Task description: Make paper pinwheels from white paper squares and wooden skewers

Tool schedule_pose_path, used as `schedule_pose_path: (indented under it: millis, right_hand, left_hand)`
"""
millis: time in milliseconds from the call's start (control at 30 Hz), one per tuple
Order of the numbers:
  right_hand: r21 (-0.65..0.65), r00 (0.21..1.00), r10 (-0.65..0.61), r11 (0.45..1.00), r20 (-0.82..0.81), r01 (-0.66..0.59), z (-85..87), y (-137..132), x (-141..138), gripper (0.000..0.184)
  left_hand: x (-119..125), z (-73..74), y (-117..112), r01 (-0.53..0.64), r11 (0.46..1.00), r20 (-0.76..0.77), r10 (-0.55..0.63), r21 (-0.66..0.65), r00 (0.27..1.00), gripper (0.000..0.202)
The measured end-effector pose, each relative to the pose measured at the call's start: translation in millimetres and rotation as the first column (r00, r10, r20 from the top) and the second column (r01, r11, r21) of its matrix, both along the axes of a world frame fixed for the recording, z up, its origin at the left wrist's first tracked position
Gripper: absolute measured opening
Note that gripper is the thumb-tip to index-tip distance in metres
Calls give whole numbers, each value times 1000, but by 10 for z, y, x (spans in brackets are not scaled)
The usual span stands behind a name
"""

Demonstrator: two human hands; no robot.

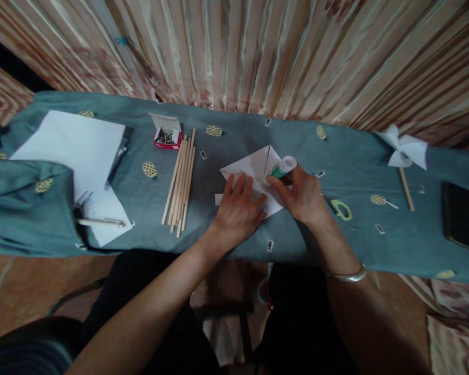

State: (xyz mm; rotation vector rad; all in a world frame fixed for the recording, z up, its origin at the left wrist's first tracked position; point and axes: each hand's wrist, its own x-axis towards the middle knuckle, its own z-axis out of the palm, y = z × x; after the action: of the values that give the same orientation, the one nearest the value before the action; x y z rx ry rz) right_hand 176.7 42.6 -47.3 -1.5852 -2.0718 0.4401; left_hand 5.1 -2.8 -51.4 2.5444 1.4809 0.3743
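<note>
A white paper square point(250, 162), slit in from its corners, lies on the cloth in front of me. Flat on its lower left part rests my left hand point(239, 208), fingers stretched out and pressing the sheet. My right hand point(303, 194) grips a glue stick point(282, 167) with a green label and white body, tilted with its lower end at the paper's middle. Whether the glue touches the paper is hidden by my fingers. A small white strip point(218, 199) shows beside my left hand. Scissors with light green handles point(341, 210) lie partly behind my right wrist.
Left of the paper lie several wooden sticks point(182, 182) and an open red box of pins point(167, 138). White sheets point(86, 151) and a pen point(101, 223) are far left. To the right are a finished paper pinwheel point(402, 148) and a dark phone point(461, 216). A curtain point(234, 57) hangs behind.
</note>
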Motion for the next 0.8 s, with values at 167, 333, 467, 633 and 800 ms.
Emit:
schedule_pose_path:
  millis: [167,333,467,633,800]
  right_hand:
    - [33,1000,-17,999,8,17,-26,30,-18,33]
    - [28,999,-38,999,7,37,-18,45,-57,32]
    - [38,999,-30,999,-17,31,-10,58,-80,31]
    - [46,1000,-13,999,-13,14,-40,80,-103,31]
    - [32,1000,11,999,3,-11,-52,97,-134,33]
  left_hand:
    - [2,-26,-1,0,1000,9,0,12,1000,35]
    - [0,-31,-2,2,1000,15,-2,10,1000,35]
    - [2,-18,-2,1,1000,18,-1,-3,1000,34]
    - [4,-19,-3,-7,1000,27,7,2,1000,32]
    - [5,-18,-5,-6,1000,12,6,-9,1000,33]
